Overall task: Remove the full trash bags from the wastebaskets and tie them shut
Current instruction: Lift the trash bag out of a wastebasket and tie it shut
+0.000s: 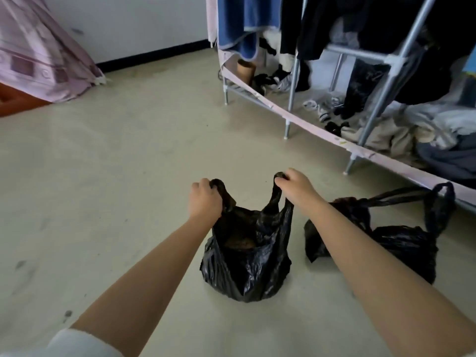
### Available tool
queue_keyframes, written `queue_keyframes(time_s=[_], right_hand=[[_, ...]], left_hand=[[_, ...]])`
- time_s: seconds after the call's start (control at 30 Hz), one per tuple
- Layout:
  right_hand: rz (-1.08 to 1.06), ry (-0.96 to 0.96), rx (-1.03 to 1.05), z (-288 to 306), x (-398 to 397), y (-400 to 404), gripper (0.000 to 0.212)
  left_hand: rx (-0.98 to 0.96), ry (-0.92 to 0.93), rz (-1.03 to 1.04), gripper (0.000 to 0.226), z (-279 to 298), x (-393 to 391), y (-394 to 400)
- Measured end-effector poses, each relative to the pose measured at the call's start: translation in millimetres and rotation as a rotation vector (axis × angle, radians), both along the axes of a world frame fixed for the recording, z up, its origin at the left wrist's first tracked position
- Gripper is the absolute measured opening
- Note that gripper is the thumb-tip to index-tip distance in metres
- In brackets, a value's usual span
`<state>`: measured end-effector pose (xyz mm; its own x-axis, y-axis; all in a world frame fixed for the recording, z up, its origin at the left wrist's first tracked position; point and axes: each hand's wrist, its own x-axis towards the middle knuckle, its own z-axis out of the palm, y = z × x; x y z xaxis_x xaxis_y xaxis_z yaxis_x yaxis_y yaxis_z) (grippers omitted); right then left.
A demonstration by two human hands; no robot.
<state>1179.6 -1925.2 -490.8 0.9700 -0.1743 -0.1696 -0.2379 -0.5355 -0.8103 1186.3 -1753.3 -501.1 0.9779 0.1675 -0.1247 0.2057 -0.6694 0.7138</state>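
Black, crinkled glossy plastic formed the open trash bag (244,264), which sat on the pale, scuffed floor (116,176) with brownish waste showing inside, while a second black bag (401,246) slumped just to its right near a metal-framed wardrobe (373,73) of hanging clothes. The left hand (204,200) and right hand (296,185), arms outstretched, each clenched one handle loop, pulled upward and apart.

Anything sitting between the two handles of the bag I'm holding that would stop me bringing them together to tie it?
Nothing visible. The left hand and right hand each grip a handle of the open black bag, with only open space above its mouth between them. The second bag lies off to the right.
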Motion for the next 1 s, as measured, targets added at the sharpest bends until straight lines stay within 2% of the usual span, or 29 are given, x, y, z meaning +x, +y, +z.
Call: queue_keyframes(time_s=[0.07, 0.13, 0.2, 0.27, 0.33, 0.43, 0.5, 0.57, 0.6, 0.63, 0.73, 0.77, 0.8, 0.9, 1.0], right_hand=[[0.062, -0.01, 0.057, -14, 4, 8, 0.024], [0.104, -0.051, 0.156, -27, 8, 10, 0.008], [0.092, -0.125, 0.322, -41, 16, 7, 0.014], [0.013, -0.154, 0.545, -53, 27, 2, 0.023], [-0.052, -0.133, 0.639, -59, 37, -1, 0.024], [-0.002, -0.072, 0.47, -68, 50, 2, 0.022], [0.063, -0.039, 0.44, -79, 54, 7, 0.019], [0.111, -0.003, 0.444, -89, 50, 11, 0.014], [0.158, 0.003, 0.406, -95, 48, 10, 0.024], [0.216, 0.002, 0.333, -103, 45, 9, 0.032], [0.337, -0.016, -0.003, -124, 31, -1, 0.026], [0.32, -0.011, -0.029, -133, 28, -4, 0.028], [0.286, 0.023, 0.029, -139, 24, -8, 0.03], [0.067, 0.087, 0.372, -163, 24, -14, 0.037], [-0.04, 0.117, 0.504, -183, 18, -15, 0.037]], left_hand=[[-0.14, -0.054, 0.012, 0.03, -14, 4, 7], [-0.458, -0.094, 0.045, 0.026, -25, 6, 6], [-0.876, -0.082, 0.062, 0.024, -26, 8, 2], [-1.112, -0.108, 0.037, 0.031, -30, 11, -1], [-1.031, -0.152, 0.021, 0.03, -38, 11, -6], [-0.758, -0.113, 0.034, 0.026, -63, 5, -17], [-0.689, -0.05, 0.109, 0.023, -83, -2, -20], [-0.728, -0.032, 0.169, 0.032, -101, -9, -17], [-0.771, -0.025, 0.179, 0.036, -110, -13, -16], [-0.81, -0.017, 0.18, 0.037, -117, -16, -15], [-0.872, -0.018, 0.193, 0.038, -133, -21, -18], [-0.862, -0.028, 0.191, 0.044, -139, -22, -20], [-0.837, -0.044, 0.173, 0.048, -144, -22, -21], [-0.807, -0.108, 0.132, 0.048, -160, -27, -21], [-0.799, -0.113, 0.112, 0.035, -167, -39, -16]])
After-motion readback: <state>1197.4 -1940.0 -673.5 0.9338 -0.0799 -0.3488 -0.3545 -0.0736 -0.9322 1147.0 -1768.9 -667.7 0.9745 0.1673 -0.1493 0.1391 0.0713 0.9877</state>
